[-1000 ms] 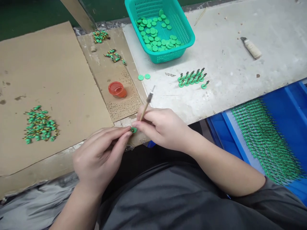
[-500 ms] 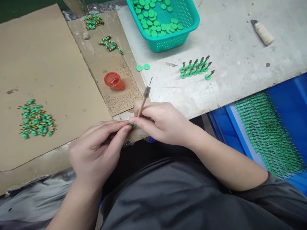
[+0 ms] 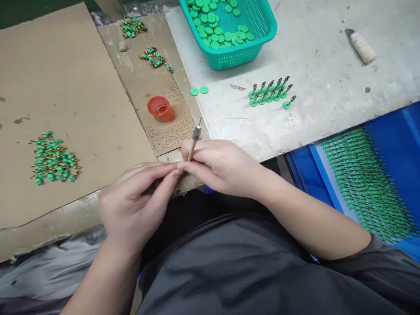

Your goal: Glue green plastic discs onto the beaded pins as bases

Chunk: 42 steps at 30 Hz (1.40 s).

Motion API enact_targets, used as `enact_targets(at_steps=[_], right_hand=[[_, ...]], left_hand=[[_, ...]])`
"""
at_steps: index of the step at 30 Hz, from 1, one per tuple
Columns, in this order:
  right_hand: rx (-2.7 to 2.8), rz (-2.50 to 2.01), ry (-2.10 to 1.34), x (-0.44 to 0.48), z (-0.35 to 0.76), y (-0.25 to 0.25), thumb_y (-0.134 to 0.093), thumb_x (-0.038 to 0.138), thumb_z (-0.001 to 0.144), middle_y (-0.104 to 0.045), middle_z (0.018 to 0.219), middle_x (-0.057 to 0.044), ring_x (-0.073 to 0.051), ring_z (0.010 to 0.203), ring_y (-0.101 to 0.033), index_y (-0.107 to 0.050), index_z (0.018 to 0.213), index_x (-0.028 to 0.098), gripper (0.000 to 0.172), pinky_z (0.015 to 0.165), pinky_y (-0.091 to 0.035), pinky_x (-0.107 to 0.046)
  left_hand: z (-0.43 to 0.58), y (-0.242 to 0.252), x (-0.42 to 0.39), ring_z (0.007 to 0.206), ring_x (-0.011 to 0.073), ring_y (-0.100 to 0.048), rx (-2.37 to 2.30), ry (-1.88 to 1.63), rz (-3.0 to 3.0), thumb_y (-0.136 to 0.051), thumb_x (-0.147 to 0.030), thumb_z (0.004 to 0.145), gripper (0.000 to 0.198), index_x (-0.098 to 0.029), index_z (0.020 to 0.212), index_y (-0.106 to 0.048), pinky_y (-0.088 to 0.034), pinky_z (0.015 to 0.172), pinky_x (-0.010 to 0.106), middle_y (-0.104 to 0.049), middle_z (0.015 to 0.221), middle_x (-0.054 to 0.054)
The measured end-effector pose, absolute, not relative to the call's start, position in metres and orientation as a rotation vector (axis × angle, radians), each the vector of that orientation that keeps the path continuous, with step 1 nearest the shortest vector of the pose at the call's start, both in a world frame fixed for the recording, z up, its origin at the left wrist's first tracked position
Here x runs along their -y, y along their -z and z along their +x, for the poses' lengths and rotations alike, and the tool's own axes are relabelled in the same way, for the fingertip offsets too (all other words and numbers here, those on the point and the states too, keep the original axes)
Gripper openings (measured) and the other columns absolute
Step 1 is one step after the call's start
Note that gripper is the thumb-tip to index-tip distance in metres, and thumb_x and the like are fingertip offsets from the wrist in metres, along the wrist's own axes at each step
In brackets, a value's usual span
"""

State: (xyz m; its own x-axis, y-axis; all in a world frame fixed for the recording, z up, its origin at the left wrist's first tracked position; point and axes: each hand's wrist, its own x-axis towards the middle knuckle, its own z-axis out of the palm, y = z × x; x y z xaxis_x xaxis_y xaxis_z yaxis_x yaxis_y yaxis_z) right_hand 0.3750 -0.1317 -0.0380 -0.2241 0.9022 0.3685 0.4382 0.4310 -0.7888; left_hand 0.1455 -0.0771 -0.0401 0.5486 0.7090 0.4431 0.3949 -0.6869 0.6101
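Note:
Above the table's front edge, my left hand [image 3: 136, 201] is closed in a pinch, its fingertips meeting those of my right hand [image 3: 223, 168]. A small green piece showed between the fingertips a moment ago; now the fingers hide it. My right hand grips a thin wooden-handled needle tool [image 3: 193, 142], its dark collar and fine metal tip pointing up and away. Beyond the hands stands a red cup [image 3: 160, 108] with liquid in it. Two green button-like discs [image 3: 199, 90] lie flat farther off.
A teal basket [image 3: 229, 59] holds many green discs. Small green-and-yellow figures are piled [image 3: 55, 159] on the cardboard [image 3: 82, 87] at left. Green bases with upright figures [image 3: 271, 92] stand to the right, near a pale bottle [image 3: 361, 46]. Below right, a blue crate [image 3: 393, 140] holds rows of green pieces.
The view has shifted slightly, so the table things appear a little to the right. The needle tool's tip has tilted to the left and lower. The green piece has gone out of sight behind the fingers.

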Motion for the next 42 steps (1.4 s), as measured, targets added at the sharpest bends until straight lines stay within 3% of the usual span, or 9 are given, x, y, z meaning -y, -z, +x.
enact_targets(at_steps=[7, 17, 23, 28, 42], right_hand=[[1.837, -1.139, -0.679, 0.131, 0.375, 0.039, -0.049, 0.028, 0.126, -0.072, 0.101, -0.002, -0.016, 0.095, -0.071, -0.066, 0.098, 0.019, 0.034, 0.091, -0.053, -0.029], [1.930, -1.170, -0.658, 0.133, 0.374, 0.034, -0.046, 0.029, 0.126, -0.075, 0.105, -0.003, -0.020, 0.098, -0.072, -0.066, 0.112, 0.022, 0.025, 0.093, -0.054, -0.032], [2.041, -1.125, -0.525, 0.135, 0.369, 0.034, -0.046, 0.015, 0.122, -0.077, 0.106, -0.005, -0.021, 0.099, -0.072, -0.066, 0.118, 0.020, 0.021, 0.091, -0.053, -0.034], [1.842, -1.138, -0.510, 0.136, 0.371, 0.045, -0.049, 0.027, 0.126, -0.076, 0.103, -0.003, -0.017, 0.095, -0.073, -0.064, 0.110, 0.021, 0.023, 0.090, -0.055, -0.029], [1.800, -1.148, -0.635, 0.135, 0.370, 0.041, -0.048, 0.030, 0.126, -0.071, 0.095, 0.001, -0.015, 0.094, -0.072, -0.056, 0.096, 0.025, 0.031, 0.085, -0.054, -0.027]], left_hand=[[0.146, 0.040, 0.077, 0.093, 0.0095, -0.084, -0.905, -0.948, 2.357, -0.087, -0.017, 0.100, 0.013, -0.028, 0.107, -0.087, -0.064, 0.094, 0.020, -0.090, 0.103, -0.006], [0.145, 0.039, 0.077, 0.090, 0.0144, -0.085, -0.884, -0.955, 2.377, -0.086, -0.015, 0.098, 0.017, -0.030, 0.106, -0.087, -0.067, 0.092, 0.026, -0.090, 0.100, -0.003], [0.141, 0.042, 0.075, 0.096, 0.0182, -0.086, -0.839, -0.970, 2.390, -0.084, -0.013, 0.097, 0.023, -0.031, 0.111, -0.088, -0.068, 0.095, 0.030, -0.090, 0.104, -0.001], [0.143, 0.039, 0.076, 0.093, 0.0153, -0.086, -0.848, -0.969, 2.390, -0.088, -0.012, 0.096, 0.024, -0.030, 0.110, -0.088, -0.067, 0.095, 0.027, -0.091, 0.105, -0.002], [0.144, 0.037, 0.077, 0.095, 0.0131, -0.086, -0.848, -0.960, 2.375, -0.086, -0.014, 0.099, 0.019, -0.030, 0.109, -0.086, -0.066, 0.096, 0.024, -0.091, 0.105, -0.003]])
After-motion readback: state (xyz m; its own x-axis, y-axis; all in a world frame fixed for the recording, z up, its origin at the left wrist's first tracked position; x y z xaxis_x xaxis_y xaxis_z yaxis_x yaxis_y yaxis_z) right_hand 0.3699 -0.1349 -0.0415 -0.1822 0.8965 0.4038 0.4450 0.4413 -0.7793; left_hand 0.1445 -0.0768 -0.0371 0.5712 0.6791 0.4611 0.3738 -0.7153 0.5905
